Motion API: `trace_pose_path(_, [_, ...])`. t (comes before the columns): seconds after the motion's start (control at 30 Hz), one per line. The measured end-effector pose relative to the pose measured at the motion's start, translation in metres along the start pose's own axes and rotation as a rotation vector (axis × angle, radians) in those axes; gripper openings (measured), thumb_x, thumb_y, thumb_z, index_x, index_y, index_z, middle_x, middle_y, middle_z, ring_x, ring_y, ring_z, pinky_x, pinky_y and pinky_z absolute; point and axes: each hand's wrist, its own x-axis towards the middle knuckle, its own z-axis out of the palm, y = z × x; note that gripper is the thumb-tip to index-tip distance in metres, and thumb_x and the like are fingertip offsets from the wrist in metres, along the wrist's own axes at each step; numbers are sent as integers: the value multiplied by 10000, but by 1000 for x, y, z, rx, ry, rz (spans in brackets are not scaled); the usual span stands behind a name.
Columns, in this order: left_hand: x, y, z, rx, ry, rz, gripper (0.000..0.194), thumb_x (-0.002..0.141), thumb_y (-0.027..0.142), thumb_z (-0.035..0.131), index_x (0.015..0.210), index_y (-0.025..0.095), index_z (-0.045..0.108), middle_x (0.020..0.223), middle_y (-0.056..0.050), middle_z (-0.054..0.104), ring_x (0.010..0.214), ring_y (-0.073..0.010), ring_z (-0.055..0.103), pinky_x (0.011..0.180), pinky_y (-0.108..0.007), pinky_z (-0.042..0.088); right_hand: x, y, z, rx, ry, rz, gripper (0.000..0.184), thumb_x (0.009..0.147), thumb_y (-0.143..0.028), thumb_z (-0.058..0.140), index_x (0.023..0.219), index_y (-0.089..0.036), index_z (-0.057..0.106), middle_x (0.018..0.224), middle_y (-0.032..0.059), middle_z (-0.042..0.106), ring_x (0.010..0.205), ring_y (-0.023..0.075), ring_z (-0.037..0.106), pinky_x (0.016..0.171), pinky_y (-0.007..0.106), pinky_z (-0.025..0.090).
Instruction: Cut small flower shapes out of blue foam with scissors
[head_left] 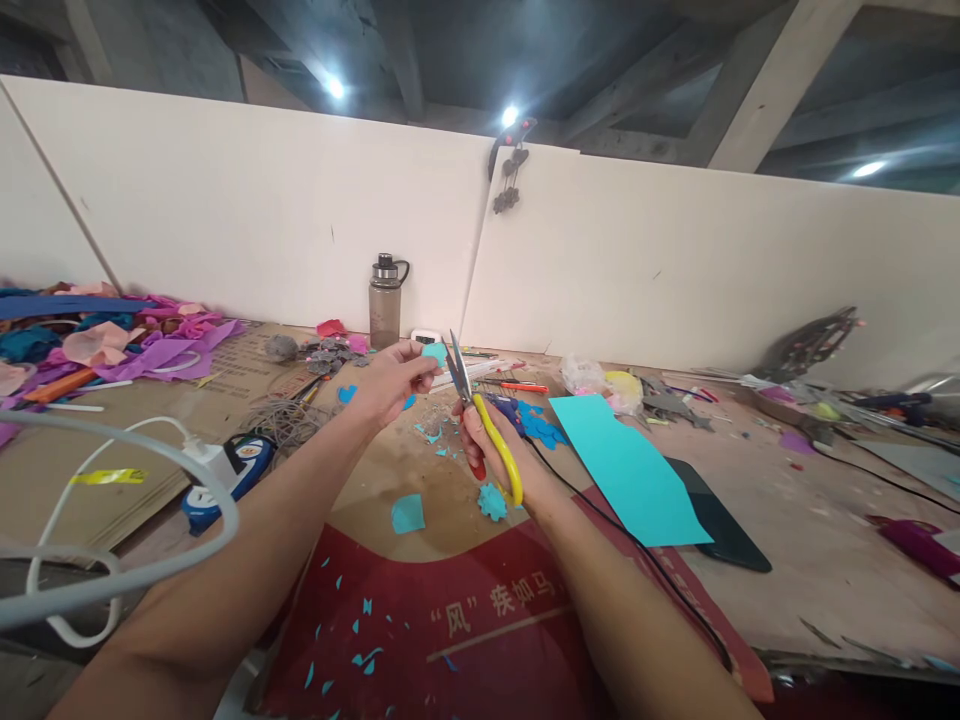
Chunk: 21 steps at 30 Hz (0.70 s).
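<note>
My left hand (396, 382) pinches a small turquoise paper piece (433, 353) above the middle of the table. In my right hand (487, 440) is a pair of scissors (501, 450) with yellow and red handles. Its blades point up and stand slightly apart, right beside the paper piece; whether they touch it I cannot tell. Below my hands lie a turquoise square with a rounded corner (408, 514) and a turquoise flower-shaped cutout (493, 502). A large turquoise sheet (630, 470) rests to the right of my right hand.
Small turquoise scraps (367, 660) litter the red and tan board (360, 590). A bottle (385, 305) stands by the white partition (300, 220). Left are a white cable (217, 560), a blue tape measure (247, 465) and colourful crumpled paper (105, 340). A dark flat panel (739, 545) lies under the sheet.
</note>
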Motion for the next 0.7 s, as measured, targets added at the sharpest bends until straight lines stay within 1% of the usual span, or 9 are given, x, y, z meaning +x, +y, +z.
trace_pose_path(0.1, [0, -1, -2, -2, -29, 8, 250, 665, 169, 843, 632, 163, 596, 573, 22, 586, 478, -47, 464, 495, -199, 366, -1, 0, 0, -5, -27, -9, 588, 924, -838, 616, 919, -261, 507, 674, -60, 464, 510, 122, 445, 451, 276, 388])
trace_pose_path(0.2, [0, 0, -3, 0, -44, -10, 238, 638, 160, 819, 604, 165, 583, 566, 12, 570, 497, -71, 514, 494, -206, 386, -2, -1, 0, 35, -58, -15, 602, 920, -855, 607, 949, -259, 524, 678, -68, 449, 519, 124, 441, 470, 281, 409])
trace_pose_path(0.3, [0, 2, -3, 30, -70, -53, 170, 613, 149, 777, 632, 154, 608, 616, -33, 645, 503, -102, 580, 493, -226, 428, -2, -2, 1, 51, -87, -1, 637, 898, -889, 603, 967, -261, 526, 668, -73, 443, 510, 122, 420, 466, 282, 392])
trace_pose_path(0.37, [1, 3, -4, 57, -97, -81, 133, 610, 151, 759, 657, 139, 634, 642, -54, 679, 486, -102, 582, 481, -228, 428, -2, -2, 1, 52, -99, 9, 654, 878, -909, 608, 952, -265, 518, 669, -69, 450, 511, 121, 414, 465, 281, 380])
trace_pose_path(0.63, [6, 2, -12, 126, -157, -117, 186, 599, 170, 783, 631, 155, 600, 604, -43, 640, 459, -94, 552, 463, -225, 399, -4, -6, 1, 60, -119, 40, 670, 856, -919, 626, 891, -271, 456, 669, -75, 430, 492, 106, 372, 448, 278, 310])
trace_pose_path(0.7, [7, 1, -13, 139, -161, -120, 193, 598, 176, 791, 620, 154, 601, 597, -43, 631, 469, -94, 550, 468, -223, 401, -4, -6, 1, 83, -112, 59, 666, 845, -902, 663, 879, -271, 454, 664, -77, 420, 487, 101, 353, 443, 277, 296])
